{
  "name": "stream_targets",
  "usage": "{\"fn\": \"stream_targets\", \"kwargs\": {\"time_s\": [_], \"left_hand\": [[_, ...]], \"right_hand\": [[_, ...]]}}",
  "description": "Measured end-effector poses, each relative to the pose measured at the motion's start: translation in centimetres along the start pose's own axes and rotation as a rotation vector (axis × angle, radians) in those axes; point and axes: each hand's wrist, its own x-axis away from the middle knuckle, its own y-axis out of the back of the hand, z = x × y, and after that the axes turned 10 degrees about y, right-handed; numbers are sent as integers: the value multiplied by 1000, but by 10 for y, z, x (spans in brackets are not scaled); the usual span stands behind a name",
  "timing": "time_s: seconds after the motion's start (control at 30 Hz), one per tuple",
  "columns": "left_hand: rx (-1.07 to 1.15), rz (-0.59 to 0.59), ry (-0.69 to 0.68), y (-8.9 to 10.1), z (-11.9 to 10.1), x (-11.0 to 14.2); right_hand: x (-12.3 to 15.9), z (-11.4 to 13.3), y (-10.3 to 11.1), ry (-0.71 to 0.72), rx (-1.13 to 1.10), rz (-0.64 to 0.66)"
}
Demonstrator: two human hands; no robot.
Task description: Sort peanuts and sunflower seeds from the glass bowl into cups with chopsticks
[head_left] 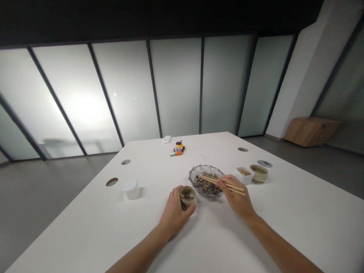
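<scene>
My left hand (175, 212) is wrapped round a small greenish ceramic cup (189, 201), which has some dark bits inside. Just right of the cup sits a clear faceted glass bowl (196, 169) holding many striped seeds (209, 184) that look like sunflower seeds. In my right hand (236, 197) is a pair of wooden chopsticks (236, 188). Their tips reach over the bowl, at the seeds on its left side; whether a seed is pinched between them is too small to tell.
Right of the bowl stand a white square dish (245, 178) of pale pieces and a second greenish cup (258, 173). A white container (131, 189) is at left. Farther back lie a yellow toy vehicle (179, 146), an orange carrot-shaped item (178, 154) and a white box (167, 139).
</scene>
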Motion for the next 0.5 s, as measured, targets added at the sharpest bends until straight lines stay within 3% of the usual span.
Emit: {"fn": "stream_targets", "kwargs": {"time_s": [0.1,0.27,0.5], "left_hand": [[-6,-2,6,1,-1,0],[-16,9,22,0,-2,0],[-1,9,-2,1,-2,0]], "right_hand": [[-3,-1,3,-104,-83,-81],[-9,-6,15,-399,-531,-280],[-11,1,18,-477,-678,-134]]}}
